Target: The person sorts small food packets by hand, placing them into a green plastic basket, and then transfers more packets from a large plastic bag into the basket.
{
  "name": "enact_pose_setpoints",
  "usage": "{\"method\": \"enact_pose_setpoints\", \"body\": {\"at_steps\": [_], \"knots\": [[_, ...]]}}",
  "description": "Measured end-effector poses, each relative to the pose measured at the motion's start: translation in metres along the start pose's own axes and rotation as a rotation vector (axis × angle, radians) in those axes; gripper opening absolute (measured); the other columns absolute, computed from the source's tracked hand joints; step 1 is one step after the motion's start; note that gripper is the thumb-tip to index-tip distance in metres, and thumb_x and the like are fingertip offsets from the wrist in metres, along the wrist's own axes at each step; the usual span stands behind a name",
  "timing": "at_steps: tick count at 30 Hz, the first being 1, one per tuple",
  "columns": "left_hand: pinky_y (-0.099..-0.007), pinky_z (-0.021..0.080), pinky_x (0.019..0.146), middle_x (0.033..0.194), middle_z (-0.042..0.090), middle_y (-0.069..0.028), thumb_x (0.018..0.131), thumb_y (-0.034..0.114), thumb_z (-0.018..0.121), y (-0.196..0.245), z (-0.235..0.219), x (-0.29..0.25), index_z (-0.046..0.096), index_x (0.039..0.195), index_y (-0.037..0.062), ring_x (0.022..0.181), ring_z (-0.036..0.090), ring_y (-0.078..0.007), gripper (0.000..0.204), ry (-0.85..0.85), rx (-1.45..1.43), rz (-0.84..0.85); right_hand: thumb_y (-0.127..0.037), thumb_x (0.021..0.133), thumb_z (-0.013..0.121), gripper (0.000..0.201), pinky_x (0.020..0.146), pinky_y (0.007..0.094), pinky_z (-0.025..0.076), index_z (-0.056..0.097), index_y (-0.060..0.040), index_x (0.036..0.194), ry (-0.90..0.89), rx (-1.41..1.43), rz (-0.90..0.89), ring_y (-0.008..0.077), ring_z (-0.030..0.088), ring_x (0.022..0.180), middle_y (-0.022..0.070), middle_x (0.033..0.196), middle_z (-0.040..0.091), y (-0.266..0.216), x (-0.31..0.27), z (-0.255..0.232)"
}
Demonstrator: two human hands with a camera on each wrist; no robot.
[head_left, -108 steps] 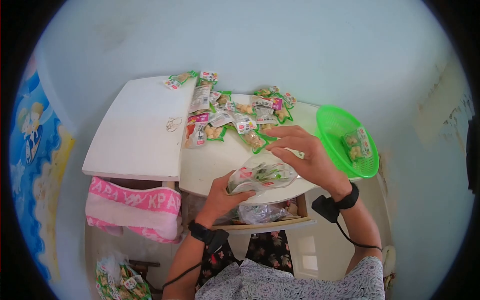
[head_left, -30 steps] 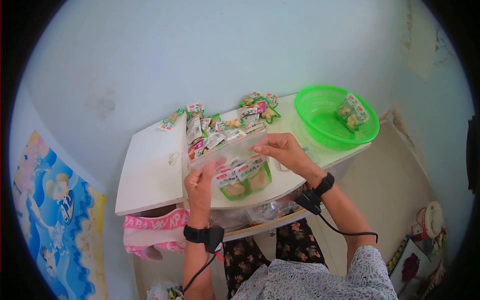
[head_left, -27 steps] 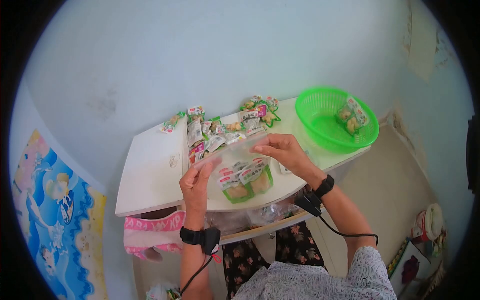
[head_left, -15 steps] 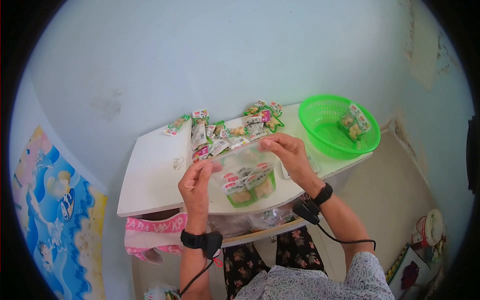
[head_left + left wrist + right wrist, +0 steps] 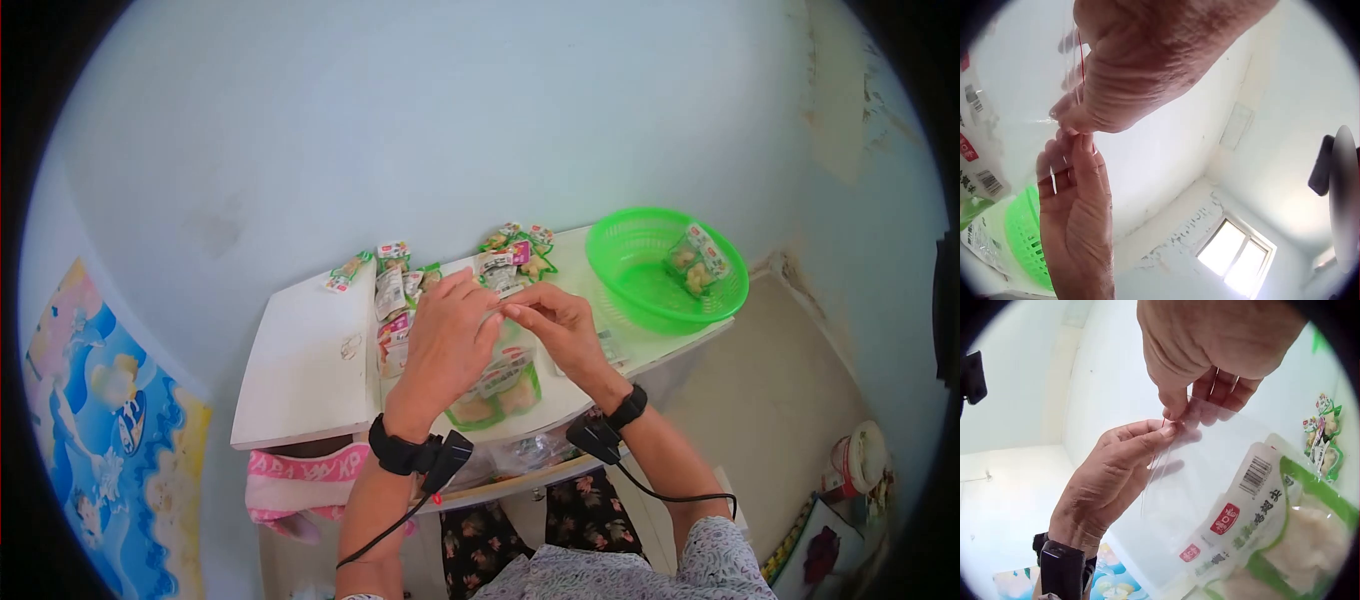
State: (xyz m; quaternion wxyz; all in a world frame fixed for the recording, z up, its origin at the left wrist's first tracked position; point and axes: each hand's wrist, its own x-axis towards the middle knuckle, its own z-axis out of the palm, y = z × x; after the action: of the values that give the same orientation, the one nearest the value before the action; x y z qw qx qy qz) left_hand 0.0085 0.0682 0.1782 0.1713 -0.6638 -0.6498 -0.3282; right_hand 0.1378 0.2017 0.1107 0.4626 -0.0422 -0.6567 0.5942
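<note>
A clear zip-lock bag (image 5: 1179,487) with a red line along its top hangs over the front of the white table. Inside it are snack packets (image 5: 1254,506) with green edges and red labels. My left hand (image 5: 447,340) pinches the bag's top edge, thumb and fingertips on the seal strip. Right beside it, my right hand (image 5: 560,330) pinches the same edge near its right end. In both wrist views the two hands' fingertips meet at the red line. My left hand hides part of the bag in the head view.
On the white table (image 5: 310,350), several loose snack packets (image 5: 515,255) lie along the wall. A green basket (image 5: 608,275) holding a packet (image 5: 697,262) stands at the right. Below the table's front edge, an open drawer (image 5: 530,480) contains plastic bags, and a pink towel (image 5: 300,485) hangs at the left.
Earlier my left hand gripped the bag's mouth from below, then each hand held one end of the top edge. Now my left hand has moved right along it, up to my right hand.
</note>
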Motion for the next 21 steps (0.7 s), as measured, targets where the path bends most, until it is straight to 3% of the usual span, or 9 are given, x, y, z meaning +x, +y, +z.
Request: {"method": "enact_pose_setpoints", "body": {"at_steps": [4,7,10,13,16,21], "knots": [[-0.0444,0.048,0.103,0.119,0.070,-0.0193,0.089,0.016,0.073,-0.003,-0.011,-0.002,0.073,0.100,0.0033,0.120,0.062,-0.0365,0.017,-0.070,-0.044,-0.084,-0.011,0.096,0.074,0.011,0.081,0.0233,0.052,0.075,-0.0021,0.102,0.023,-0.114,-0.024,0.0057,0.063,0.089,-0.0002,0.096,0.073,-0.003,-0.002,-0.007],[-0.0417,0.051,0.095,0.106,0.072,-0.0178,0.088,0.015,0.074,-0.026,-0.019,-0.017,0.072,0.097,0.0016,0.106,0.067,-0.0338,0.016,0.022,-0.041,-0.051,-0.011,0.096,0.074,0.010,0.080,0.0228,0.051,0.075,-0.0025,0.101,0.029,-0.070,-0.010,0.0059,0.063,0.088,-0.0003,0.096,0.073,-0.004,-0.003,-0.009],[-0.0451,0.050,0.087,0.092,0.070,-0.0134,0.085,0.016,0.074,-0.038,-0.038,-0.031,0.070,0.090,0.0016,0.092,0.064,-0.0329,0.016,0.000,-0.108,-0.192,-0.011,0.096,0.074,0.010,0.080,0.0226,0.051,0.075,-0.0023,0.101,0.029,-0.066,-0.032,0.0059,0.063,0.087,-0.0003,0.095,0.072,0.000,-0.003,-0.009],[-0.0339,0.051,0.085,0.094,0.071,-0.0110,0.087,0.011,0.074,-0.050,-0.051,-0.043,0.070,0.092,-0.0006,0.090,0.066,-0.0216,0.013,-0.041,-0.111,-0.317,-0.012,0.097,0.074,0.010,0.080,0.0229,0.051,0.075,-0.0024,0.101,0.022,-0.072,-0.041,0.0060,0.062,0.087,-0.0004,0.095,0.072,0.000,-0.003,-0.009],[-0.0314,0.050,0.084,0.094,0.071,-0.0084,0.089,0.011,0.074,-0.060,-0.055,-0.051,0.069,0.096,-0.0012,0.091,0.064,-0.0157,0.015,-0.069,-0.287,-0.412,-0.012,0.097,0.074,0.011,0.081,0.0234,0.051,0.075,-0.0020,0.102,0.020,-0.114,-0.047,0.0059,0.062,0.088,0.0004,0.095,0.073,-0.004,-0.003,-0.009],[-0.0285,0.050,0.081,0.095,0.070,-0.0030,0.091,0.015,0.076,-0.063,-0.027,-0.060,0.070,0.115,-0.0012,0.089,0.063,-0.0112,0.029,0.139,-0.727,-0.475,-0.013,0.098,0.073,0.014,0.083,0.0242,0.051,0.075,-0.0015,0.106,0.013,0.024,0.072,0.0068,0.063,0.089,0.0010,0.095,0.073,-0.006,-0.003,-0.009]]}}
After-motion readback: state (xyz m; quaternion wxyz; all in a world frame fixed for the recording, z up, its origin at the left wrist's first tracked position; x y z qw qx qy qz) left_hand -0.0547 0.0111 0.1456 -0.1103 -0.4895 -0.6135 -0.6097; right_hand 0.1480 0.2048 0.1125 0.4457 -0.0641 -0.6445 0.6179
